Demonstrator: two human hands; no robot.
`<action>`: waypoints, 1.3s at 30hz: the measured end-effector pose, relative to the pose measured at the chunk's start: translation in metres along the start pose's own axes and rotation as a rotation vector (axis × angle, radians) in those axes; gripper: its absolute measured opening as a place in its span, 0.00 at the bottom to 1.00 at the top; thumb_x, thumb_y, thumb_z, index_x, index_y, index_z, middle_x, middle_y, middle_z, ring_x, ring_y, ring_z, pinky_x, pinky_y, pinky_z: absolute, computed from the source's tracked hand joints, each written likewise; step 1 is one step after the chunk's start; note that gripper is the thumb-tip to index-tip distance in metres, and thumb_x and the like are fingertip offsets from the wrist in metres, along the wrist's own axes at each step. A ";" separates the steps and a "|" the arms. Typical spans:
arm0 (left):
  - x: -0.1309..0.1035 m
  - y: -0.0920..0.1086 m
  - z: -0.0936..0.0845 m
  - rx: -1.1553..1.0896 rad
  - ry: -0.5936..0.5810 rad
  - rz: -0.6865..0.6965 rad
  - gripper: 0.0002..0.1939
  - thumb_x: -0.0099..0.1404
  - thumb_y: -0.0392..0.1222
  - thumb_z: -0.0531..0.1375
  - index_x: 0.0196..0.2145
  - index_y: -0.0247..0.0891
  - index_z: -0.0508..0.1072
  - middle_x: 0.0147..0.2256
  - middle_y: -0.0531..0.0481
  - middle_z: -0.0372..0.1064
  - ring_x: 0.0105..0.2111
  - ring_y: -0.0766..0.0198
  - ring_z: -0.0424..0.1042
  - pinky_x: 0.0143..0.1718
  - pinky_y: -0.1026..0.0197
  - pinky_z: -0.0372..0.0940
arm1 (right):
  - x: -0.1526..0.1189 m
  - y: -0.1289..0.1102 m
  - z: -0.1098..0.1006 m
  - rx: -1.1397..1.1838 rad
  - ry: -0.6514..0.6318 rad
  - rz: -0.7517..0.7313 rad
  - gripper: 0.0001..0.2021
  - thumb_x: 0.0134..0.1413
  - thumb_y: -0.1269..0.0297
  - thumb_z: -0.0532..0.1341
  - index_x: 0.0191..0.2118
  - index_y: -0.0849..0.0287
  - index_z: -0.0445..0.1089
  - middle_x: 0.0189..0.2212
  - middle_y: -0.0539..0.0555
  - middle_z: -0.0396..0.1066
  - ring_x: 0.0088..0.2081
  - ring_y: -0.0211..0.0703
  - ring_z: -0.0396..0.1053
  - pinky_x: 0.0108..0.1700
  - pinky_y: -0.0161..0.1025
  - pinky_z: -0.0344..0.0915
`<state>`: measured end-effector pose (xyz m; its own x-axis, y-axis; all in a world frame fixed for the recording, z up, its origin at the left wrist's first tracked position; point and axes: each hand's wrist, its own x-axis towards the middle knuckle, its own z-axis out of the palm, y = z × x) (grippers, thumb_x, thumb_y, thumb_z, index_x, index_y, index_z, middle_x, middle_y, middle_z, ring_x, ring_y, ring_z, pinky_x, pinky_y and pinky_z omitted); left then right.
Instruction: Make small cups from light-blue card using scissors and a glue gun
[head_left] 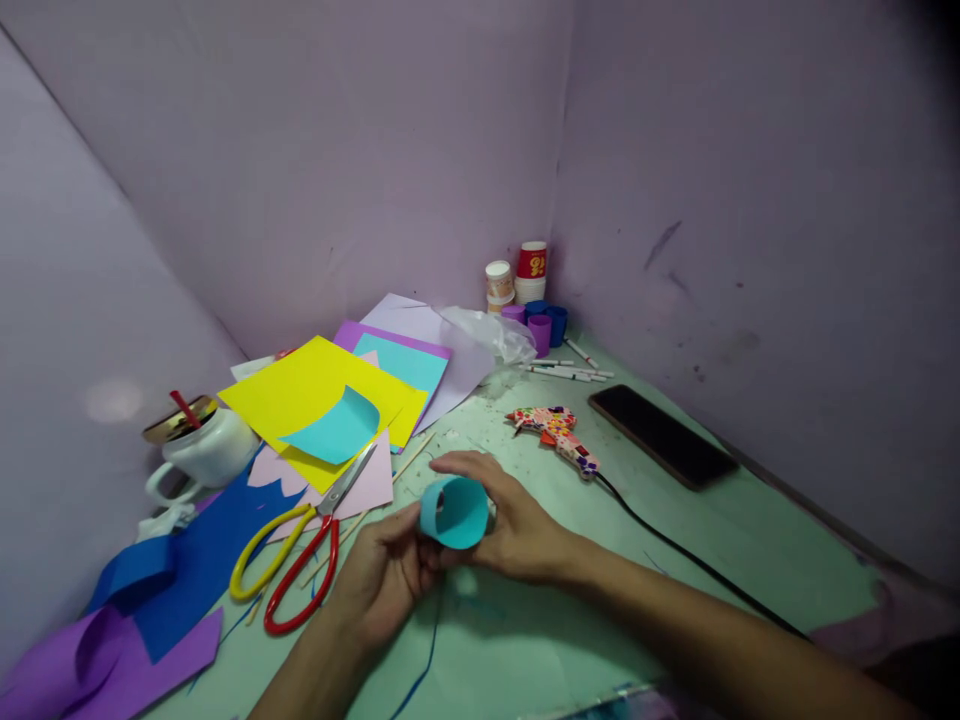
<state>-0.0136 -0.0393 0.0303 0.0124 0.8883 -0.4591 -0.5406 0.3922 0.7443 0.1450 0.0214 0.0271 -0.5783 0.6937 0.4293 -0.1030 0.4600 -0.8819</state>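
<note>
A light blue paper tube (462, 515), rolled into a ring with its open end towards me, is held above the table between both hands. My left hand (386, 575) grips its left and lower side with the fingertips. Around the right side curls my right hand (517, 515), its fingers partly behind the tube. Left of my hands lie scissors (326, 515) with one yellow and one red handle, blades resting over pink paper (379, 475). A curved light blue paper piece (341, 428) sits on a yellow sheet (289, 385) beyond them.
A floral glue gun (555, 430) with a black cord and a phone (664, 435) lie to the right. Purple and blue paper rolls (540, 335), small tubs (499, 285) and markers (570, 372) stand or lie at the back. Left are a white mug (210, 450) and blue paper (199, 560).
</note>
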 end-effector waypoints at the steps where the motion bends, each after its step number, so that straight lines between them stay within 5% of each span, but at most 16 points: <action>1: -0.001 -0.003 0.001 0.042 -0.019 -0.044 0.05 0.57 0.36 0.58 0.26 0.32 0.70 0.19 0.50 0.67 0.16 0.69 0.65 0.17 0.68 0.61 | 0.000 0.000 -0.001 -0.042 0.008 -0.030 0.34 0.30 0.65 0.73 0.50 0.55 0.66 0.51 0.57 0.65 0.53 0.53 0.60 0.57 0.51 0.54; 5: -0.003 -0.011 0.003 0.224 -0.040 -0.080 0.13 0.57 0.46 0.60 0.27 0.31 0.71 0.20 0.45 0.70 0.12 0.67 0.63 0.10 0.69 0.52 | 0.001 -0.001 -0.002 0.037 0.035 0.200 0.26 0.31 0.60 0.73 0.41 0.56 0.67 0.37 0.52 0.70 0.40 0.47 0.68 0.43 0.45 0.64; 10: -0.007 -0.010 0.005 0.513 0.010 0.274 0.21 0.49 0.42 0.68 0.42 0.35 0.72 0.26 0.51 0.72 0.21 0.67 0.66 0.20 0.68 0.60 | 0.003 0.005 0.004 0.157 0.170 0.389 0.25 0.31 0.55 0.72 0.37 0.57 0.64 0.31 0.50 0.69 0.35 0.46 0.66 0.39 0.44 0.64; 14: -0.010 -0.012 0.009 0.866 0.119 0.431 0.13 0.54 0.45 0.64 0.35 0.35 0.74 0.31 0.47 0.74 0.30 0.60 0.69 0.30 0.63 0.63 | 0.001 0.009 0.008 0.275 0.107 0.390 0.25 0.33 0.58 0.71 0.40 0.57 0.64 0.34 0.52 0.69 0.38 0.47 0.67 0.42 0.45 0.64; 21: -0.013 -0.003 0.014 0.679 0.196 0.475 0.14 0.49 0.47 0.66 0.29 0.34 0.76 0.21 0.50 0.70 0.24 0.61 0.68 0.25 0.63 0.61 | 0.002 0.012 0.007 0.481 -0.006 0.362 0.22 0.39 0.60 0.68 0.44 0.57 0.68 0.41 0.56 0.71 0.43 0.50 0.68 0.47 0.48 0.63; 30: -0.009 -0.007 0.010 0.807 0.274 0.492 0.15 0.52 0.44 0.65 0.38 0.35 0.76 0.31 0.47 0.76 0.33 0.55 0.72 0.34 0.58 0.65 | 0.004 0.023 0.005 0.517 -0.016 0.344 0.21 0.39 0.65 0.69 0.43 0.60 0.72 0.39 0.57 0.74 0.42 0.50 0.70 0.49 0.50 0.62; 35: -0.008 -0.010 0.005 0.880 0.219 0.480 0.14 0.53 0.47 0.62 0.34 0.34 0.76 0.29 0.48 0.76 0.30 0.56 0.71 0.31 0.59 0.64 | 0.004 0.025 0.004 0.501 -0.013 0.317 0.25 0.36 0.63 0.71 0.46 0.59 0.70 0.42 0.58 0.73 0.42 0.50 0.70 0.46 0.48 0.64; 39: -0.006 -0.011 0.002 0.938 0.132 0.455 0.17 0.53 0.48 0.62 0.36 0.33 0.76 0.30 0.47 0.75 0.30 0.56 0.70 0.31 0.59 0.63 | 0.003 0.023 0.003 0.452 0.034 0.357 0.20 0.40 0.59 0.70 0.41 0.61 0.72 0.35 0.56 0.75 0.38 0.47 0.71 0.42 0.45 0.65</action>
<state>-0.0060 -0.0484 0.0256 -0.1508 0.9874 -0.0487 0.3981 0.1058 0.9112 0.1385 0.0328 0.0077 -0.6150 0.7834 0.0893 -0.2464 -0.0833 -0.9656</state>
